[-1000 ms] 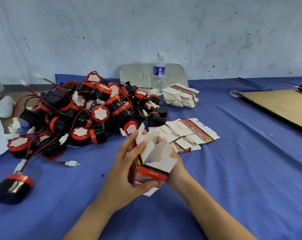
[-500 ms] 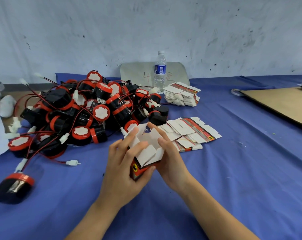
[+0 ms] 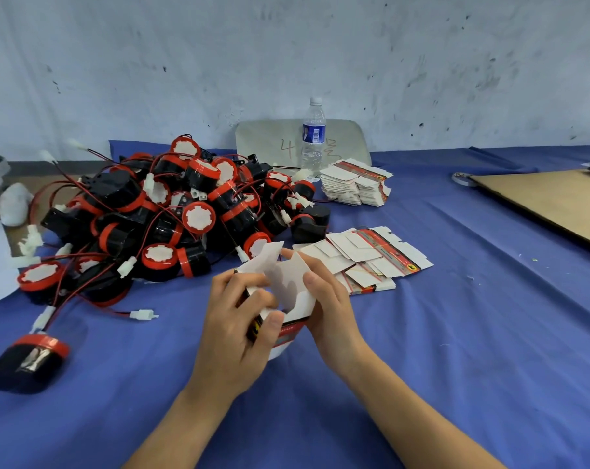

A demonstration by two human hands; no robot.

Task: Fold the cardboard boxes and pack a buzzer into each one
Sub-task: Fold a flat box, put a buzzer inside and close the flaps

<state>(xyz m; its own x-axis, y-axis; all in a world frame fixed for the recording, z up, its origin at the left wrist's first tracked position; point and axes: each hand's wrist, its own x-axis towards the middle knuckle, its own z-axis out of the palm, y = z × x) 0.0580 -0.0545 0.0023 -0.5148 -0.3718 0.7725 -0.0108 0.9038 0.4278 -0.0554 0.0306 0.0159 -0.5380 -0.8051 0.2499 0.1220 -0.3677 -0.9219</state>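
Both hands hold one part-folded cardboard box (image 3: 288, 280) above the blue cloth (image 3: 455, 350), just in front of the person.

The left hand (image 3: 232, 330) grips the box's left side. Its fingers are curled over the upper edge and its thumb is pressed on the red-printed front. The right hand (image 3: 330, 309) grips the right side with its fingers wrapped against the white wall. The box's top is open, and its white flaps stand upright and splayed. Whether anything lies inside cannot be told.

The pile of buzzers (image 3: 171, 218), black with red rims and red leads, lies just beyond the box to the left. A single buzzer (image 3: 33, 357) lies apart at the near left edge. A loose white connector (image 3: 143, 314) rests on the cloth between it and the hands.

A fanned stack of flat box blanks (image 3: 371, 262) lies just beyond the right hand. A second, taller stack of blanks (image 3: 356, 182) sits farther back. A water bottle (image 3: 313, 137) stands upright beside that stack, against a grey board (image 3: 269, 143) marked "4". A brown cardboard sheet (image 3: 550, 201) lies at the far right.
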